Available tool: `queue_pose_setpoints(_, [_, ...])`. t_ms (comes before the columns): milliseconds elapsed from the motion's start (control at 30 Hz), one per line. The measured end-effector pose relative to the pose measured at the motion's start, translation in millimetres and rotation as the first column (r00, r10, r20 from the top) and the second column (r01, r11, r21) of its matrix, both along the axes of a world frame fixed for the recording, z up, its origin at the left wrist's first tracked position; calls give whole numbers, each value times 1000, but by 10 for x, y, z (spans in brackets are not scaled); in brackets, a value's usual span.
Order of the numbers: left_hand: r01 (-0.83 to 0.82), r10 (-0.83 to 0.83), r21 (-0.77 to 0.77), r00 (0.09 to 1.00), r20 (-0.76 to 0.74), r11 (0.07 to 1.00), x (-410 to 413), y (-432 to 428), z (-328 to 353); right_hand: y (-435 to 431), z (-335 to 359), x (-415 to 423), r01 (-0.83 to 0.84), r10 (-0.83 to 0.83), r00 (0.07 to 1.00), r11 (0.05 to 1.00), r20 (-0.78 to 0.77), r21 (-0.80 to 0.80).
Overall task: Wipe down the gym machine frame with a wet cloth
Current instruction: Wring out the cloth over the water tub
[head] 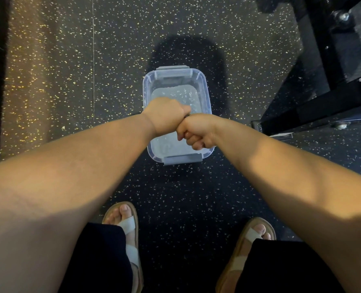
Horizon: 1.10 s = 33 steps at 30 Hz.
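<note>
Dark cloth (187, 116), barely visible, is clenched in left hand (164, 117) and right hand (197, 134) over water container (205, 89), wringing presumed; machine frame (314, 112) judged not yet wiped.

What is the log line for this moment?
wringing | left hand, right hand grip cloth | above water tub | machine frame untouched

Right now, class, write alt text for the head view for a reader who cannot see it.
Two fists, left hand and right hand, press together over a clear water-filled tub, seemingly wringing a dark cloth barely visible between them. The tub sits on speckled black floor, with the black machine frame at upper right and sandalled feet below.
</note>
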<state>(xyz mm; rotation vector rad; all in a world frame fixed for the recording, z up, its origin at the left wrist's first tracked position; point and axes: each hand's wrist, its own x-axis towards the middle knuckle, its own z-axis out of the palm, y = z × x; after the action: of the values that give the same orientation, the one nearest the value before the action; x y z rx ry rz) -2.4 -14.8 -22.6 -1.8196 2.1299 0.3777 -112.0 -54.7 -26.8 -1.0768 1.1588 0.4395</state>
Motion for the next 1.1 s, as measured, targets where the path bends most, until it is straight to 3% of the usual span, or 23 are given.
queue_pose_setpoints(233, [5,-5,-7,1000,3,1000,41,34,53,31,-14,14,54,-58,997,996,59,68])
queue_pose_setpoints(333, [-114,114,-34,993,-17,993,39,-2,31,59,-34,40,185,-190,972,982,137,43])
queue_pose_setpoints(400, [-298,293,-12,946,-136,955,75,-23,1,74,-11,45,346,-356,913,935,198,84])
queue_pose_setpoints(433, [-415,412,44,876,-249,909,105,-35,0,67,7,40,422,-438,872,899,219,115])
queue_pose_setpoints(500, [-555,620,290,617,-485,780,139,-59,61,34,87,13,506,-525,815,851,245,138])
queue_pose_setpoints(567, [-508,715,519,343,-610,687,148,-82,189,-29,185,-15,547,-550,789,832,272,95])
queue_pose_setpoints(600, [-484,725,563,263,-637,670,159,-97,274,-68,253,-31,558,-545,786,829,291,45])
queue_pose_setpoints(733, [-547,718,573,76,-692,610,281,-209,687,-326,620,-131,498,-417,857,821,304,-278])
queue_pose_setpoints(867, [-610,650,482,73,-757,629,200,-386,1108,-583,1145,-385,265,-122,956,748,266,-608])
queue_pose_setpoints(933, [-665,599,458,-21,-800,589,95,-446,1211,-665,1280,-531,281,-114,948,737,296,-615])
queue_pose_setpoints(967, [-677,577,486,-110,-809,553,42,-462,1261,-697,1310,-591,326,-159,933,758,324,-565])
queue_pose_setpoints(1033, [-583,541,655,-390,-745,481,-47,-525,1353,-699,1340,-712,430,-275,887,786,371,-444])
queue_pose_setpoints(1067, [-528,539,691,-438,-720,493,-76,-543,1385,-676,1330,-767,475,-326,862,785,387,-397])
queue_pose_setpoints(1100, [-503,549,670,-389,-740,546,-100,-576,1416,-664,1331,-826,537,-387,823,767,416,-351])
